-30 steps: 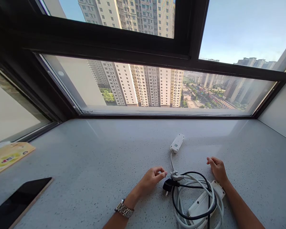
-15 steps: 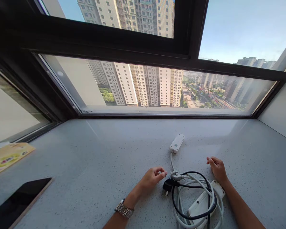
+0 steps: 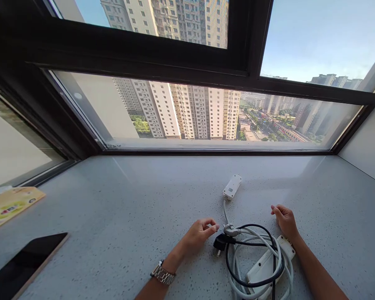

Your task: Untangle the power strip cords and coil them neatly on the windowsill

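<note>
My left hand rests on the sill with fingers curled, thumb and index tips close together, nothing seen between them. Just right of it lie a black plug and a grey-white plug, apart from the fingers. My right hand is closed in a loose fist, nothing showing in it. Its wrist lies against the far end of a white power strip. Over the strip, a black cable and white cables are heaped in loops. Beyond the hands lies a small white socket block on a white cord.
The speckled pale sill runs up to a dark window frame. A phone lies at the left, with a yellow tissue pack behind it. A white wall bounds the right side.
</note>
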`<state>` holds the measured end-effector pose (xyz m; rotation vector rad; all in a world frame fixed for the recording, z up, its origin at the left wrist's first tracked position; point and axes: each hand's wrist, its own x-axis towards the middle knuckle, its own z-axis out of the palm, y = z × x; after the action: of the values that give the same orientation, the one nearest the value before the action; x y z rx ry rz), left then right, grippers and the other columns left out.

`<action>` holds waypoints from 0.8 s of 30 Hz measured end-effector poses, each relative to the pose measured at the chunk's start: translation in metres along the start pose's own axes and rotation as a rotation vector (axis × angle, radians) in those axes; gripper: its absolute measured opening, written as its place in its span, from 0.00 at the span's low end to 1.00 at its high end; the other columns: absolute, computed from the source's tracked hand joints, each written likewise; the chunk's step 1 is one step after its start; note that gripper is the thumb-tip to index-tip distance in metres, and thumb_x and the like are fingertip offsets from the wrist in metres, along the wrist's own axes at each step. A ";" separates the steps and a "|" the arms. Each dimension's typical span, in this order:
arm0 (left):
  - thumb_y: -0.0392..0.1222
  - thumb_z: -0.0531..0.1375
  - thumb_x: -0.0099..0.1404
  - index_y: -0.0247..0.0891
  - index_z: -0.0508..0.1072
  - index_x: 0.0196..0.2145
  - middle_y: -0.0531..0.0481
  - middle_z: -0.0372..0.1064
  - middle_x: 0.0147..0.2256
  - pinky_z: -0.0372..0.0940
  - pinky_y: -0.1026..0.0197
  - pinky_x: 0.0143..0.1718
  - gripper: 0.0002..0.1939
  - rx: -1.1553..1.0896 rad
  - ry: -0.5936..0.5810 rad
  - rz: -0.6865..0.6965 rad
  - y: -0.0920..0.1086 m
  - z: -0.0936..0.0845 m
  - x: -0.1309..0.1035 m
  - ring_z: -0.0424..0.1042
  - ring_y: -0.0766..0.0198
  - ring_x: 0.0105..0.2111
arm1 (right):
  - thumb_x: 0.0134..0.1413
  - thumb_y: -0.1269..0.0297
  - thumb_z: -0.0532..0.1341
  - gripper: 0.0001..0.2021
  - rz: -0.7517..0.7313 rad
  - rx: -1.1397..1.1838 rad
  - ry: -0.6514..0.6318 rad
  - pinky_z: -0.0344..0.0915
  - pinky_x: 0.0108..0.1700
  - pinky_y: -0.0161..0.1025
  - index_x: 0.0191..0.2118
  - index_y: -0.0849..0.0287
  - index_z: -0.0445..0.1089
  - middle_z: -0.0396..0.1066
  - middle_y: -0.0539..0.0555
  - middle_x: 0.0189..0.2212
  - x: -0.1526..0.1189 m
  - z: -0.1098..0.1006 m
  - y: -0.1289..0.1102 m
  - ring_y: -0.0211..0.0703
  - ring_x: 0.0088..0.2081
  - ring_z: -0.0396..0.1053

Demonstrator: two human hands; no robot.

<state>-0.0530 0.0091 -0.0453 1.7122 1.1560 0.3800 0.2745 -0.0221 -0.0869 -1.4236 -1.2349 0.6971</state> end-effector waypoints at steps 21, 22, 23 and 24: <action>0.65 0.50 0.57 0.35 0.68 0.31 0.57 0.49 0.21 0.42 0.63 0.24 0.27 0.005 -0.003 -0.001 -0.002 0.000 0.000 0.44 0.68 0.21 | 0.48 0.38 0.57 0.26 0.006 -0.019 0.005 0.40 0.17 0.35 0.18 0.57 0.63 0.44 0.42 0.11 0.000 0.000 -0.003 0.32 0.14 0.40; 0.65 0.50 0.57 0.35 0.68 0.31 0.57 0.49 0.21 0.42 0.63 0.24 0.27 0.004 -0.001 -0.001 -0.002 0.000 0.000 0.44 0.68 0.22 | 0.48 0.38 0.57 0.25 0.007 -0.019 0.004 0.40 0.17 0.35 0.18 0.57 0.63 0.44 0.42 0.11 0.000 0.000 -0.002 0.32 0.14 0.40; 0.65 0.50 0.57 0.35 0.68 0.31 0.57 0.49 0.21 0.42 0.63 0.24 0.27 0.005 -0.001 -0.001 -0.002 0.000 0.000 0.44 0.68 0.22 | 0.48 0.38 0.57 0.25 0.010 -0.015 0.004 0.40 0.17 0.35 0.18 0.57 0.63 0.44 0.42 0.11 0.000 0.001 -0.002 0.32 0.14 0.40; 0.65 0.50 0.57 0.34 0.68 0.31 0.57 0.48 0.20 0.42 0.63 0.24 0.27 0.007 -0.001 -0.002 -0.001 0.000 0.000 0.44 0.68 0.22 | 0.48 0.38 0.57 0.25 0.014 -0.011 0.003 0.40 0.17 0.35 0.18 0.57 0.63 0.44 0.42 0.11 0.000 0.001 -0.001 0.32 0.14 0.40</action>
<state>-0.0538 0.0096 -0.0465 1.7165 1.1600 0.3746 0.2737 -0.0217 -0.0860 -1.4431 -1.2284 0.6985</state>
